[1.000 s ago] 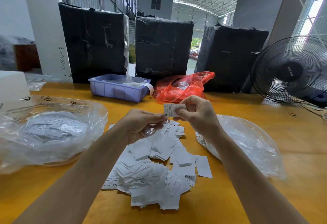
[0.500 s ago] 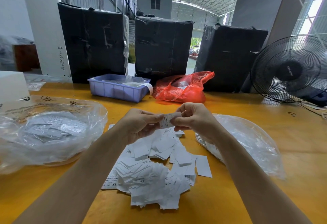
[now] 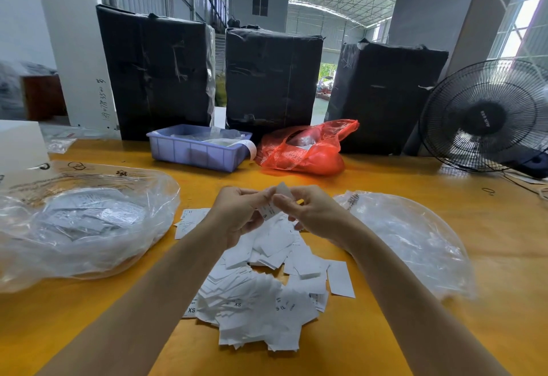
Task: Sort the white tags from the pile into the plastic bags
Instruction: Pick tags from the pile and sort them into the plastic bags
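Note:
A pile of white tags [image 3: 261,292] lies on the yellow table [image 3: 385,340] in front of me, some printed XS or S. My left hand [image 3: 237,215] and my right hand [image 3: 314,212] meet above the pile's far end, both pinching one white tag [image 3: 274,202] between their fingertips. A clear plastic bag [image 3: 80,224] holding many tags sits to the left. Another clear plastic bag [image 3: 409,239] lies flat to the right with few tags visible inside.
A lilac plastic tray [image 3: 197,150] and a red plastic bag [image 3: 305,150] stand beyond the pile. Three black-wrapped bales [image 3: 272,79] line the table's far edge. A black fan [image 3: 486,117] stands at the far right, a white box [image 3: 17,144] at the far left.
The right hand came down toward the left hand with the tag. Both hands now pinch it together lower over the pile, and the tag has tilted.

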Motion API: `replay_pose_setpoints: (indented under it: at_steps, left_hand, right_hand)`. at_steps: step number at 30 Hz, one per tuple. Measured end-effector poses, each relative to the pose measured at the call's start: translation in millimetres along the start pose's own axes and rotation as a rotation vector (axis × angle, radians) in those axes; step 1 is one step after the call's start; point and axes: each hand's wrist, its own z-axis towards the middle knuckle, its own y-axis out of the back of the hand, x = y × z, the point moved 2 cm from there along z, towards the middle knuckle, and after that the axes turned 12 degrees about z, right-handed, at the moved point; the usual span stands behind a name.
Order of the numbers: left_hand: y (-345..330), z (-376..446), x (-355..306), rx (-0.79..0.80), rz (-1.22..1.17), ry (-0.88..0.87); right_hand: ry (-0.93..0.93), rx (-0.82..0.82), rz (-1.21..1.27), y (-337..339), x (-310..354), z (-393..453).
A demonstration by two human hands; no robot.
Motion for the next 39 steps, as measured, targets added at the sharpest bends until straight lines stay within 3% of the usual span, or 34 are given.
replay_pose_setpoints:
  at_steps: [5,13,27,35,39]
  left_hand:
    - [-1,2,2,-0.042,-0.141,0.034]
    - [1,5,7,-0.028,-0.207,0.134]
    - [-1,0,7,0.066,-0.109,0.156]
    - [2,2,5,0.206,0.032,0.155]
    - [13,9,8,0.153,0.173,0.121]
  right_hand:
    - [0.114,-0.261,0.136,6,0,0]
    - [0.147,-0.197,0.049,-7,-1,0]
    - [0.01,-0.174,0.419,-7,-9,2]
    - [-0.051,-0.276,0.479,-3,-10,3]
    - [-0.08,-0.369,0.503,1,-11,2]
